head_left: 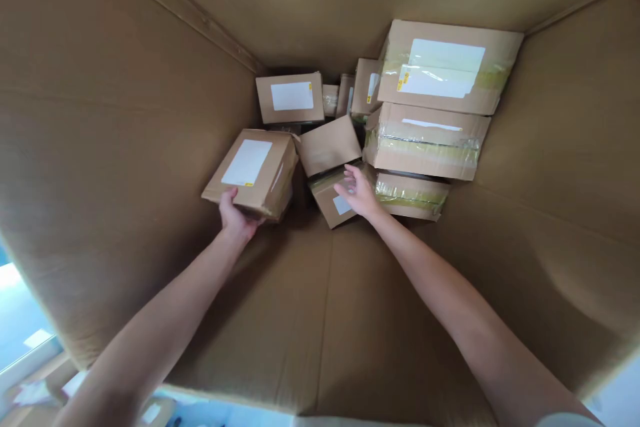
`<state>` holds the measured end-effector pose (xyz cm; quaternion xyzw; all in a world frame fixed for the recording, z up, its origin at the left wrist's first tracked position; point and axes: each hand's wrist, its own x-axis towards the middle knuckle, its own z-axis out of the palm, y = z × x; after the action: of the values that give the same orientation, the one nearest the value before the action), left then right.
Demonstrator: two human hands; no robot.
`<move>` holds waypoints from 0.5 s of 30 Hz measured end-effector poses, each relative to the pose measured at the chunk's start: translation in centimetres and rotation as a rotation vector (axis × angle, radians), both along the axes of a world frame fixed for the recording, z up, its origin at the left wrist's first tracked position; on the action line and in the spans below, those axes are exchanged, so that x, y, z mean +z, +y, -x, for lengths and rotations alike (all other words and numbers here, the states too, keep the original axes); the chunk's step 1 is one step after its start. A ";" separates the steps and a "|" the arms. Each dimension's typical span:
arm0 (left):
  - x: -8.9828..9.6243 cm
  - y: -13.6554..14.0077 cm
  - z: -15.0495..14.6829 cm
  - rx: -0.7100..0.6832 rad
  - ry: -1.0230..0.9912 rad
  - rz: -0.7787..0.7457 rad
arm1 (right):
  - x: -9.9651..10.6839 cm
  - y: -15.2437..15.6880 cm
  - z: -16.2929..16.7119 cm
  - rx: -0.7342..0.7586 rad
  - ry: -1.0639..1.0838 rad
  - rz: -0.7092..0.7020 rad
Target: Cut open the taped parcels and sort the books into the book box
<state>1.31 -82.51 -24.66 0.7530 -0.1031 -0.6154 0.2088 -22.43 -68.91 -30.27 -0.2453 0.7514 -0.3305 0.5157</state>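
Observation:
My left hand (236, 219) grips the near edge of a cardboard box (210, 188) that bears a white label, thumb on top and fingers underneath. This box is tilted, close to the left wall. My right hand (359, 192) is open, its fingers spread, over a smaller labelled box (327, 203). Whether its fingertips touch that box I cannot tell. Just beyond the right hand, a plain brown box (330, 145) leans at an angle, partly resting over the labelled one.
All this lies deep inside a large cardboard container (270, 320) with tall walls. At the right stand stacked taped boxes, the top one (500, 53) largest. Another labelled box (265, 97) sits at the back left, with several smaller boxes beside it.

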 end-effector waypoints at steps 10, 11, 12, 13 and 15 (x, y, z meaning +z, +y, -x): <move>7.0 -0.4 0.0 -0.313 0.060 -0.498 | 9.9 0.0 1.2 0.190 0.050 0.173; 7.0 0.1 0.5 -0.345 0.072 -0.523 | 10.8 1.0 1.0 0.170 0.079 0.093; 7.1 0.8 1.0 -0.375 0.084 -0.542 | 11.4 2.2 0.8 0.147 0.093 0.009; 7.2 1.5 1.4 -0.402 0.095 -0.562 | 11.9 3.6 0.6 0.127 0.089 -0.071; 7.6 3.2 1.8 -0.459 0.139 -0.644 | 12.5 6.7 0.4 0.097 0.049 -0.203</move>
<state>-0.46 -79.27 -17.04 0.6940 -0.0560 -0.6963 -0.1745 -22.88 -62.21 -17.79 -0.2359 0.7806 -0.2211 0.5349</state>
